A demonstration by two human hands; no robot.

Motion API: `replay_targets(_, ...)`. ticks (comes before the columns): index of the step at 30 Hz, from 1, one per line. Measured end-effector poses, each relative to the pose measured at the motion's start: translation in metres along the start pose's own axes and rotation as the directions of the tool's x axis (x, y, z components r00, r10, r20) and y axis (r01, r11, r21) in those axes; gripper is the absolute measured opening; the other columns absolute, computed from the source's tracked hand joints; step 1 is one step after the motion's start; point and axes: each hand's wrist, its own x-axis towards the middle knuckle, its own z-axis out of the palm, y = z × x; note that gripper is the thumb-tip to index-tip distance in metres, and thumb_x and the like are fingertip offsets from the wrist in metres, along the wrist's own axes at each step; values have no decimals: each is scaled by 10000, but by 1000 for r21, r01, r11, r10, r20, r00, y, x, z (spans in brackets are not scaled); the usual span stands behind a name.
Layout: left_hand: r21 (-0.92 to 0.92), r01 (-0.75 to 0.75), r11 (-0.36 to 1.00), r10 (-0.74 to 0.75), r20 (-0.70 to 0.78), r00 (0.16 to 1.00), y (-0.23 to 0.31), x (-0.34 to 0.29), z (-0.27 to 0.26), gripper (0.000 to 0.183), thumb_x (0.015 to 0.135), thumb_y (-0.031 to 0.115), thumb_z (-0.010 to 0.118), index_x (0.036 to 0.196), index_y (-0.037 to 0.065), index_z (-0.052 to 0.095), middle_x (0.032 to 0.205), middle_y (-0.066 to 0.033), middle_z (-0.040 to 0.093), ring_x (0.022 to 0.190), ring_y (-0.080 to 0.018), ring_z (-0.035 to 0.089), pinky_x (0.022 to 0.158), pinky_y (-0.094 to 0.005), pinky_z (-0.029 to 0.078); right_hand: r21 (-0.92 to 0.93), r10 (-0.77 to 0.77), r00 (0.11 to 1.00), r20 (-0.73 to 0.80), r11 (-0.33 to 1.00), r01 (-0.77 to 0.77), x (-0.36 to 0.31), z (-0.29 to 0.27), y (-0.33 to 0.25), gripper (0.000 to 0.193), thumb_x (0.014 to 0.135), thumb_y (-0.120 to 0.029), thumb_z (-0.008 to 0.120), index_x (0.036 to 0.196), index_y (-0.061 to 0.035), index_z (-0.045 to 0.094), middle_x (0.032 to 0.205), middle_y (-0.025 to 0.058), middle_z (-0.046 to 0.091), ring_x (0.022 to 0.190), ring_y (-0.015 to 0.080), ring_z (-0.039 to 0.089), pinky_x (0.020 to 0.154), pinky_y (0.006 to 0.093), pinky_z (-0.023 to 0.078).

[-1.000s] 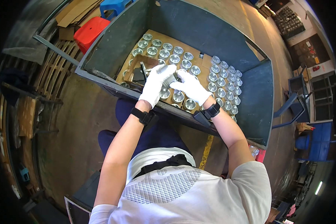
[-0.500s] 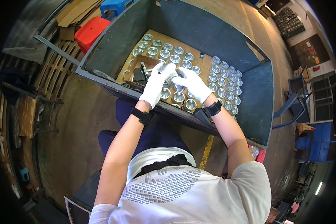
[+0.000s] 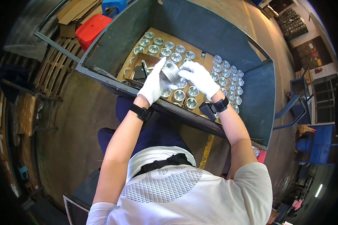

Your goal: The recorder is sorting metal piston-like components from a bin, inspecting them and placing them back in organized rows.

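A silver metal piston (image 3: 170, 71), with grooves round its side, is held tilted above the cart's front part. My left hand (image 3: 153, 85), in a white glove, grips it from the left, fingers along its far side and thumb beneath. On the piston's right side rest the bent fingers of my gloved right hand (image 3: 199, 78); its fingertips are partly hidden and blurred. Below and around the hands stand rows of similar round metal pieces (image 3: 179, 95) on brown cardboard. Left of the piston, an open cardboard box (image 3: 131, 70) holds dark and metallic items I cannot make out.
High grey metal walls of the cart (image 3: 210, 28) surround the pieces, its front rim near my waist. Beyond its left side are a red stool (image 3: 92, 32), a blue stool (image 3: 114, 6) and wooden pallets (image 3: 58, 69). A dark metal frame (image 3: 300, 99) stands at right.
The piston has turned in my hands, showing more of its open inside. My right hand has shifted slightly right and its grip has loosened; my left fingers have straightened.
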Motion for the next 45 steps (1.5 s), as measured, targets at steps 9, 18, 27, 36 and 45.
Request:
replay_targets(9,174,-31,984,34,-17,999,-7,1,1,476,1022,467,560,1355,127,569,1239,-68,668,1096,-188,660,770,-360,553,378,262,965,1,893,-243,11,2,-10,324,983,-358,647,987,-45,733,723,-15,603,580,62,502,524,259,378)
replay_targets(18,14,9,1000,-11,115,993,5,-5,3,420,1032,410,554,1330,116,590,1245,-85,666,1102,-203,657,849,-387,589,407,236,962,-140,899,-161,18,-9,-15,372,1015,-373,600,1040,-29,739,813,-9,658,638,56,506,570,226,387)
replay_targets(27,226,-209,951,183,131,974,8,-13,1,379,1096,312,371,1306,87,592,1238,-79,674,1105,-205,670,812,-339,609,456,254,945,-205,879,-137,6,-26,-9,351,1015,-349,605,1028,-27,746,824,12,691,653,68,530,587,241,420)
replay_targets(36,263,-150,953,150,20,989,1,-5,11,395,1064,431,425,1201,124,633,1103,-50,708,968,-187,690,662,-341,572,-143,-104,986,-128,986,85,10,-26,-9,363,947,-382,663,1136,-83,740,1006,94,719,912,205,689,797,341,544)
replay_targets(45,316,216,924,-242,46,969,2,0,10,808,1018,710,259,1335,31,562,1094,-196,723,628,-225,704,364,-253,500,-653,-510,849,142,596,467,32,-20,-21,159,867,-213,626,967,-144,727,861,80,704,779,275,690,694,390,555)
